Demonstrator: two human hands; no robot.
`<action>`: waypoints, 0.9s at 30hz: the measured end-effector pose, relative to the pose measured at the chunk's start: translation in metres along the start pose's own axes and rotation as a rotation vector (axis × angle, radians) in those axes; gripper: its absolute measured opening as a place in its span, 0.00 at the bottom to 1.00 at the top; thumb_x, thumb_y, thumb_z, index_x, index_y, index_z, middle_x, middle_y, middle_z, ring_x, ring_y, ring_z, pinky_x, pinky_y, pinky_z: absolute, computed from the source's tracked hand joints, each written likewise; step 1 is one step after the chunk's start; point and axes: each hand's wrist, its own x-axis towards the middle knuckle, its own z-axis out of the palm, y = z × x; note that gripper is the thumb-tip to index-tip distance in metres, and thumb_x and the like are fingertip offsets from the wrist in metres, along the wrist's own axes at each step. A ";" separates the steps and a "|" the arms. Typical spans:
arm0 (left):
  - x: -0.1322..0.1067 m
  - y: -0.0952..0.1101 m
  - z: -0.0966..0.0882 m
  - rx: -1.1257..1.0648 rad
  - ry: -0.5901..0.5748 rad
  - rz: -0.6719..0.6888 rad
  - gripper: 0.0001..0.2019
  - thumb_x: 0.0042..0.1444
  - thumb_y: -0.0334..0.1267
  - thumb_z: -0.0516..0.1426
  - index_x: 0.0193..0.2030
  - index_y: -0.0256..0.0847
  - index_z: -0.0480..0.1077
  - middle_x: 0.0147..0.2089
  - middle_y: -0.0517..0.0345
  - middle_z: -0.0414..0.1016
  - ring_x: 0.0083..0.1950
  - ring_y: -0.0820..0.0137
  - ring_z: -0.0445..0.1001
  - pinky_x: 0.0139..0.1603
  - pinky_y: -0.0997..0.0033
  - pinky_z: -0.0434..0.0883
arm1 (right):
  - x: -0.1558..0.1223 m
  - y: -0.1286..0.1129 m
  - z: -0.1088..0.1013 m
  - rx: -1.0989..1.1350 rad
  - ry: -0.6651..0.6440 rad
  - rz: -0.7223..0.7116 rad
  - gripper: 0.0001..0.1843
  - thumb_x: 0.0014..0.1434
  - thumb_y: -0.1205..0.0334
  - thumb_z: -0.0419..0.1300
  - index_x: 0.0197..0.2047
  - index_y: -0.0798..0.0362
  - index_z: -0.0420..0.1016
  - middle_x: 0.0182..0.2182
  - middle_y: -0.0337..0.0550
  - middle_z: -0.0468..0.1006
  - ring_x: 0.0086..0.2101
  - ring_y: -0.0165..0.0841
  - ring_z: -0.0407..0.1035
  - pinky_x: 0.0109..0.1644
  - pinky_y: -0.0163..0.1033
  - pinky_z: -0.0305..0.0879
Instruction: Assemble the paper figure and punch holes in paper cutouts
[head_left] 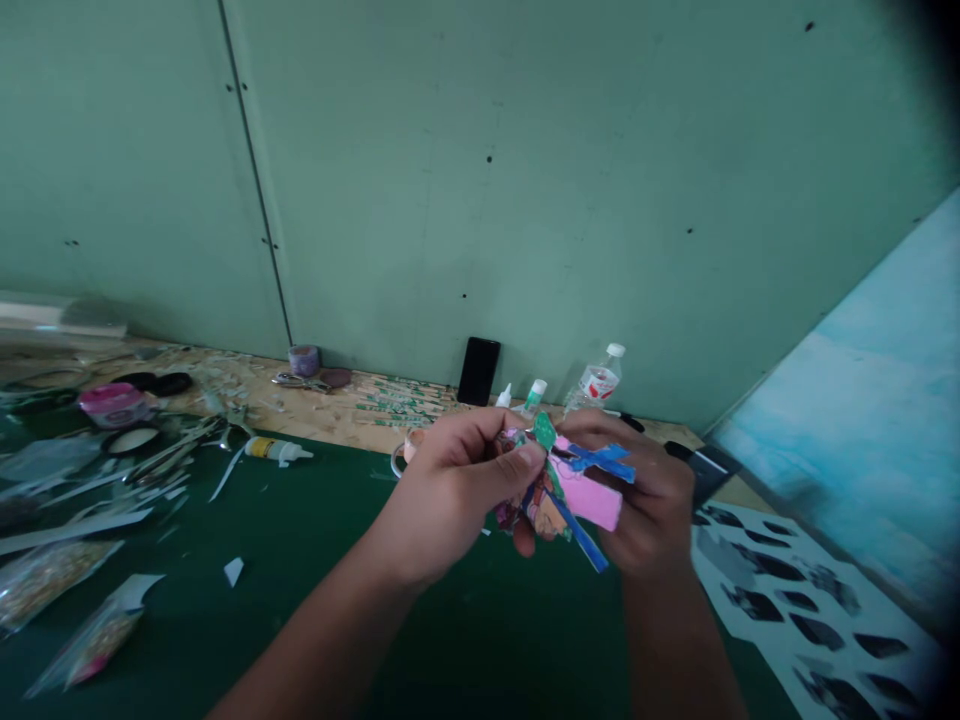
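We pinch the craft (547, 512) between left hand (457, 480) thumb and fingers, above the green mat (525, 640). Our right hand (652, 490) sits behind its pink strip (592, 500), grip hidden; we should press gently, sparing the blue strips (579, 532).

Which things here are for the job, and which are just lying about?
Seem to be for the job:
colourful piece in the left hand, right hand close around it

Probably just lying about:
black phone
clear bottle
white scrap
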 end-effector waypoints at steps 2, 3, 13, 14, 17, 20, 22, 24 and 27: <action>0.000 0.000 0.000 0.009 -0.003 0.004 0.09 0.61 0.35 0.57 0.30 0.35 0.68 0.23 0.58 0.72 0.20 0.76 0.71 0.19 0.79 0.70 | 0.001 0.000 0.001 0.004 0.001 0.005 0.20 0.58 0.75 0.59 0.48 0.43 0.79 0.38 0.41 0.77 0.38 0.35 0.72 0.37 0.42 0.67; 0.000 0.000 0.000 0.015 -0.004 0.004 0.09 0.61 0.35 0.57 0.30 0.35 0.68 0.23 0.58 0.73 0.20 0.76 0.71 0.19 0.79 0.70 | 0.001 0.000 0.001 0.001 -0.003 0.007 0.20 0.57 0.75 0.59 0.47 0.43 0.79 0.38 0.42 0.77 0.38 0.35 0.72 0.37 0.42 0.67; 0.000 0.000 0.000 0.032 -0.002 0.010 0.11 0.58 0.39 0.60 0.30 0.35 0.68 0.22 0.60 0.71 0.20 0.77 0.70 0.19 0.80 0.69 | 0.002 -0.003 -0.002 -0.039 -0.021 -0.009 0.15 0.60 0.72 0.58 0.45 0.44 0.79 0.37 0.40 0.77 0.37 0.33 0.72 0.37 0.39 0.67; 0.000 0.000 0.000 0.037 0.000 0.009 0.11 0.57 0.40 0.61 0.30 0.35 0.68 0.22 0.60 0.71 0.20 0.77 0.70 0.19 0.80 0.69 | 0.002 -0.003 -0.002 -0.032 -0.019 -0.011 0.14 0.61 0.70 0.58 0.45 0.44 0.80 0.37 0.41 0.77 0.36 0.33 0.72 0.37 0.40 0.67; 0.000 -0.001 0.000 0.052 -0.001 0.010 0.12 0.57 0.42 0.61 0.30 0.35 0.68 0.23 0.59 0.73 0.20 0.76 0.70 0.19 0.79 0.70 | 0.002 -0.003 -0.003 0.005 -0.010 -0.012 0.10 0.63 0.62 0.59 0.45 0.45 0.80 0.37 0.43 0.78 0.36 0.35 0.73 0.36 0.40 0.68; 0.000 -0.001 0.000 0.046 -0.001 0.012 0.13 0.57 0.42 0.61 0.29 0.35 0.68 0.23 0.58 0.73 0.20 0.76 0.71 0.20 0.79 0.71 | 0.003 -0.003 -0.003 0.013 -0.012 -0.003 0.10 0.63 0.60 0.59 0.45 0.46 0.80 0.37 0.43 0.77 0.36 0.35 0.73 0.36 0.41 0.69; 0.000 -0.001 0.001 0.036 0.008 0.010 0.13 0.56 0.43 0.62 0.29 0.35 0.68 0.23 0.60 0.72 0.20 0.76 0.70 0.19 0.79 0.71 | 0.004 -0.004 -0.003 -0.003 -0.019 -0.009 0.10 0.64 0.61 0.58 0.45 0.45 0.80 0.36 0.43 0.77 0.36 0.35 0.73 0.36 0.41 0.69; 0.000 -0.001 0.001 0.032 0.016 0.011 0.13 0.55 0.42 0.63 0.29 0.35 0.68 0.22 0.61 0.71 0.20 0.77 0.70 0.19 0.79 0.71 | 0.005 -0.005 -0.003 -0.017 -0.028 -0.022 0.11 0.63 0.63 0.58 0.46 0.45 0.80 0.36 0.43 0.77 0.35 0.35 0.72 0.35 0.41 0.69; 0.000 -0.001 0.001 0.041 0.015 0.012 0.12 0.56 0.40 0.62 0.29 0.35 0.68 0.23 0.61 0.70 0.20 0.77 0.69 0.19 0.79 0.71 | 0.004 -0.005 -0.003 -0.037 -0.038 -0.025 0.13 0.62 0.67 0.58 0.46 0.45 0.79 0.36 0.42 0.77 0.36 0.35 0.72 0.36 0.41 0.68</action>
